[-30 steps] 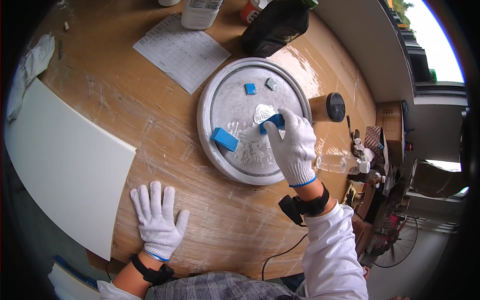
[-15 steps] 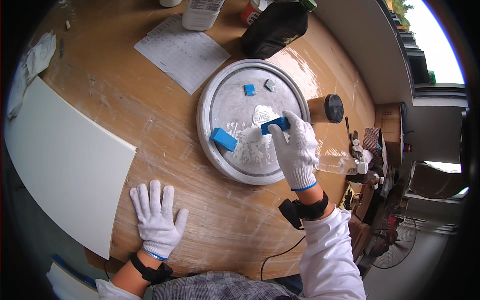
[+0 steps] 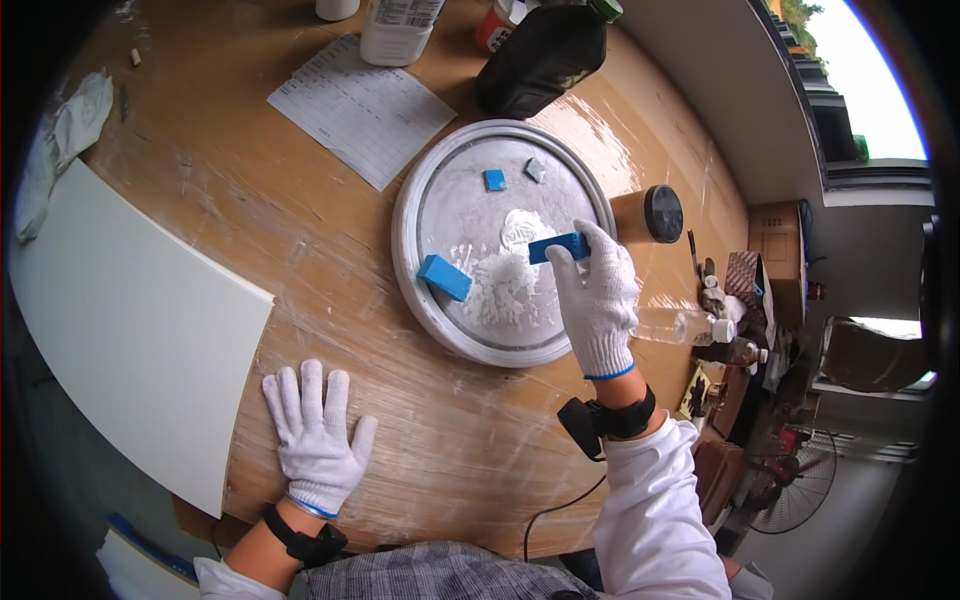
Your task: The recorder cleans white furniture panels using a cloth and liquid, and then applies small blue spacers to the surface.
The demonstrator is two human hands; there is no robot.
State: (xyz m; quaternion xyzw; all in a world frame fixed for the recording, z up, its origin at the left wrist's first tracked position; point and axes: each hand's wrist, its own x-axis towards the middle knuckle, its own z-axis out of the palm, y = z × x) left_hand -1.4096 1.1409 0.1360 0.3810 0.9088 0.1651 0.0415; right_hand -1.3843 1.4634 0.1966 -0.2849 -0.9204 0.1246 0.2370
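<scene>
My right hand (image 3: 598, 295), in a white knit glove, pinches a blue rectangular block (image 3: 557, 248) between thumb and fingers. It is over the right part of a round grey metal lid-like plate (image 3: 407, 262). White paste (image 3: 505, 285) is smeared across the middle of the plate, with a thicker dab near the held block. A second blue block (image 3: 444, 278) rests at the plate's left rim. Two small square pieces, one blue (image 3: 495, 181) and one greyish (image 3: 535, 170), lie toward its far side. My gloved left hand (image 3: 318, 435) lies flat on the wooden table, fingers spread, holding nothing.
A white board (image 3: 140, 330) covers the table's left side. Beyond the plate are a written sheet (image 3: 360, 110), a white container (image 3: 398, 30) and a dark jug (image 3: 545, 60). To the right stand a black-lidded jar (image 3: 662, 214) and a lying clear bottle (image 3: 680, 326).
My right hand has shifted slightly to the right with the blue block, which is now more level. My left hand stays spread on the table.
</scene>
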